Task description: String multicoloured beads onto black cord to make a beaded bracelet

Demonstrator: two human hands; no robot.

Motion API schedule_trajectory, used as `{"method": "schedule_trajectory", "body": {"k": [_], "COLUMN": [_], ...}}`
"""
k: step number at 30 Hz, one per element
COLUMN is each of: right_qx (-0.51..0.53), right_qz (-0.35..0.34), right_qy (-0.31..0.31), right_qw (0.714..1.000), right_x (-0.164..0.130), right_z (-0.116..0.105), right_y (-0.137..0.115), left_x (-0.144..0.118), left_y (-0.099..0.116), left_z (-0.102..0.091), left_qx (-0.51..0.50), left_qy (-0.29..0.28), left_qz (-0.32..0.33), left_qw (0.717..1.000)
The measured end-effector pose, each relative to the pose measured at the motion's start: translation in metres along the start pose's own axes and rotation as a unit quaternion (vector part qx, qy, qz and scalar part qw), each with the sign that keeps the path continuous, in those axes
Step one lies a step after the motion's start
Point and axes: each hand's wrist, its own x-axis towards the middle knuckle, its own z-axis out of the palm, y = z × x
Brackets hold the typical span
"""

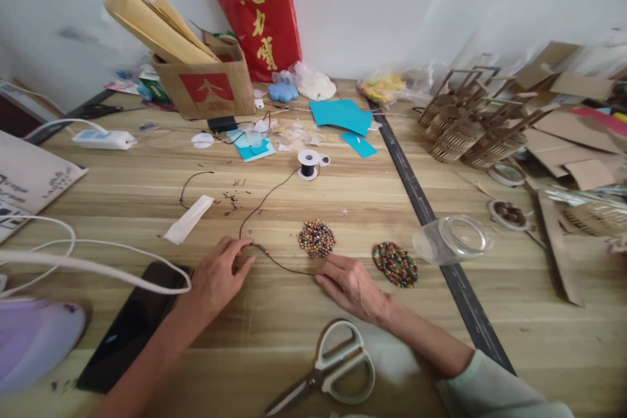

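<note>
A thin dark cord (287,268) runs across the table with a short row of small coloured beads (259,247) strung on it. My left hand (219,275) rests at the left end of that row; its index fingertip touches the cord, and the thumb stands apart below. Fingers of my right hand (349,284) are pinched together on the cord's other end, just below a loose pile of multicoloured beads (317,238). Right of that hand lies a coiled string of similar beads (394,264). The cord leads back to a white spool (308,164) wound with dark cord.
Scissors (337,366) lie at the front, blades pointing left. A black phone (134,326) and a pale purple iron (39,343) with a white cable are at left. A clear plastic jar (453,240) lies on its side at right. Behind stand a cardboard box (206,81) and wooden baskets (455,130).
</note>
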Motion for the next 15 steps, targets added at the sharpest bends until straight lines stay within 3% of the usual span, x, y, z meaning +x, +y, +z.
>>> {"method": "schedule_trajectory", "body": {"k": [3, 6, 9, 12, 15], "right_qx": [0.007, 0.008, 0.007, 0.006, 0.013], "right_qz": [-0.001, -0.002, -0.004, -0.006, -0.004], "right_qy": [0.009, 0.018, 0.021, 0.023, 0.022], "right_qw": [1.0, 1.0, 1.0, 1.0, 1.0], "right_x": [-0.001, -0.002, -0.002, -0.003, -0.004], "right_z": [0.002, 0.003, 0.003, 0.004, 0.005], "right_y": [0.001, 0.002, 0.002, 0.004, 0.005], "left_x": [-0.025, -0.048, -0.065, -0.073, -0.072], "left_y": [0.003, 0.006, 0.004, -0.001, -0.005], "left_z": [0.001, 0.004, 0.006, 0.004, 0.002], "left_qx": [0.075, 0.126, 0.104, 0.106, 0.086], "left_qy": [-0.011, 0.02, 0.083, 0.09, 0.081], "left_qz": [0.002, 0.025, 0.02, -0.032, -0.022], "left_qw": [0.997, 0.992, 0.991, 0.99, 0.993]}}
